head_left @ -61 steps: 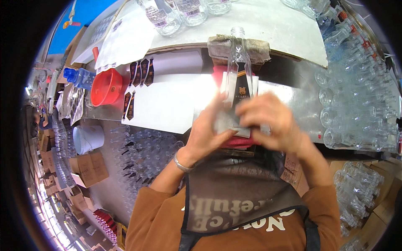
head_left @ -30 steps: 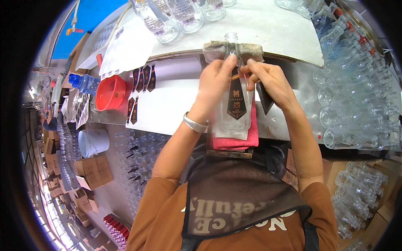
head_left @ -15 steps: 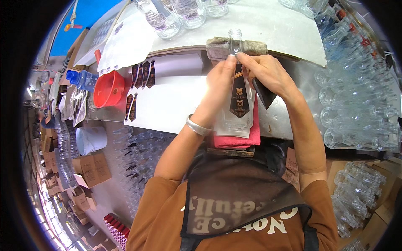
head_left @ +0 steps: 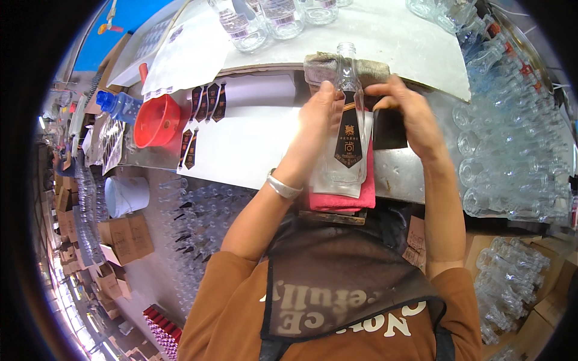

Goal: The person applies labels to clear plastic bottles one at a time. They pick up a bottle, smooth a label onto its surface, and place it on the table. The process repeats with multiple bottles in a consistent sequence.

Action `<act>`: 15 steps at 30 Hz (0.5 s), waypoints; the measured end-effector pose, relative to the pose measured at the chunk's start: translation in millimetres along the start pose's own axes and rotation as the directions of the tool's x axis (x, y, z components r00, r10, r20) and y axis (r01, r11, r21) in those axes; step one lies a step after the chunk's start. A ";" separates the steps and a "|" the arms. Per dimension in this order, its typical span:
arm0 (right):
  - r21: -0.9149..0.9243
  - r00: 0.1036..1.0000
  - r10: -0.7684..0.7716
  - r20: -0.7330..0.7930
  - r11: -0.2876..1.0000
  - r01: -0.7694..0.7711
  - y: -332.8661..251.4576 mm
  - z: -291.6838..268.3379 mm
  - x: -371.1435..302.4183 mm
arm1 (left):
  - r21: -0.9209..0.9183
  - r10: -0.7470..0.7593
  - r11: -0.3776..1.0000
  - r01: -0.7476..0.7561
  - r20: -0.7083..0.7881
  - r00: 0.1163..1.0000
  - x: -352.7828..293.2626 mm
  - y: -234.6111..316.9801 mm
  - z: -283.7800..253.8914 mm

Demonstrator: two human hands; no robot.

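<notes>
A clear glass bottle (head_left: 331, 165) lies tilted before me, its neck across a cloth-wrapped rest (head_left: 373, 71) and its base toward me. On its front sits a black tie-shaped label (head_left: 349, 139) with gold marks and an orange stripe. My left hand (head_left: 312, 123) is at the bottle's left side, its fingers partly hidden against the glass. To the right of the bottle, my right hand (head_left: 418, 117) is lifted off the label, thumb and index finger apart. A flat black piece (head_left: 390, 132) shows under its palm, seemingly held by the lower fingers. Beneath the bottle lies a pink cloth (head_left: 343, 201).
On the left, a white backing sheet (head_left: 241, 144) carries several tie labels (head_left: 208, 102), beside a red plastic container (head_left: 158, 120) and a blue-capped bottle (head_left: 117, 107). Printed bottles (head_left: 247, 33) stand at the far edge. Rows of glass bottles (head_left: 512, 162) fill the right.
Both hands were together at the top of the label; my right hand has moved away to the right with the black piece. My left hand has stayed beside the bottle.
</notes>
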State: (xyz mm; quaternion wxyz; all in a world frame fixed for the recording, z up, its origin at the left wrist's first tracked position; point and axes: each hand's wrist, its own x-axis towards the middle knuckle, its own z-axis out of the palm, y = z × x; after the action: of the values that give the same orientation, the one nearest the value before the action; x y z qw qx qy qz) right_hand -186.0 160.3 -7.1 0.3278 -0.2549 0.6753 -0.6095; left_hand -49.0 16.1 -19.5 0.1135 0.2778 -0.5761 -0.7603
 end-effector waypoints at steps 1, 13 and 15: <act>0.238 0.997 0.066 0.031 0.969 -0.071 0.6 -9.2 -2.5 | -0.060 -0.032 0.998 0.029 -0.049 0.998 -7.0 6.0 4.5; -0.520 0.847 -0.530 0.048 0.710 0.474 -47.1 9.7 29.7 | 0.006 0.064 0.998 -0.064 0.011 0.998 -21.7 0.5 -14.0; -0.552 0.818 -0.565 0.108 0.650 0.522 -50.3 16.1 28.7 | 0.012 0.083 0.996 -0.083 0.010 0.997 -22.4 0.4 -14.3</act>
State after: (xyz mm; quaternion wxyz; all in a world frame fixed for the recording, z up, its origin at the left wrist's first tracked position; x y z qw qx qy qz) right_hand -195.5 122.0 38.2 0.0159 -0.5069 0.7267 -0.4634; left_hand -22.7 15.4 -15.2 0.1406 0.2509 -0.5924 -0.7526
